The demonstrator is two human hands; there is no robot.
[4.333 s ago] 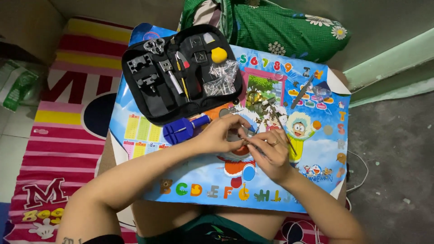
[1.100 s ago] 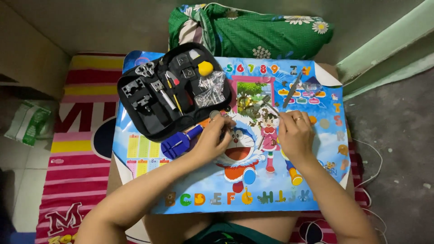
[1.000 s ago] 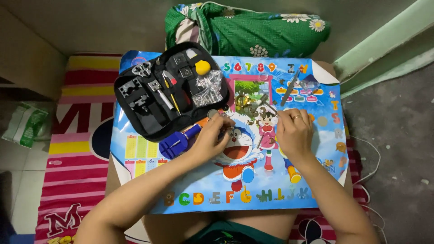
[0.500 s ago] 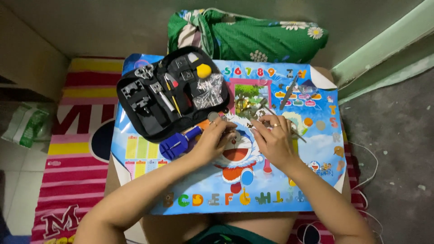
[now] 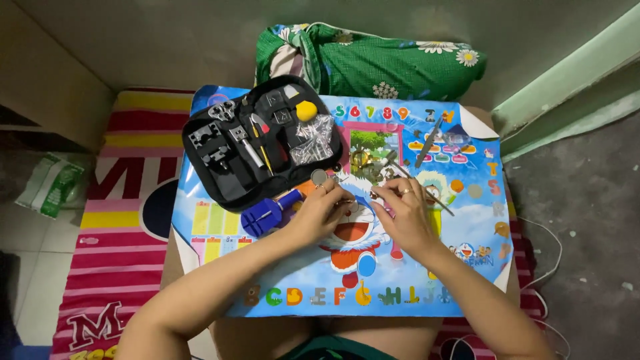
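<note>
Meeting over the middle of the cartoon alphabet mat, both hands pinch something too small to identify: the left hand and right hand have fingertips nearly touching. Just left lies a blue tool, against the open black tool case at the surface's far-left corner. Bare mat stretches toward the near edge; a green floral pillow borders the far edge.

poster: glossy printed paper
tool case: matt black cloth
pillow: green floral cloth
floor mat: striped, smooth
</note>
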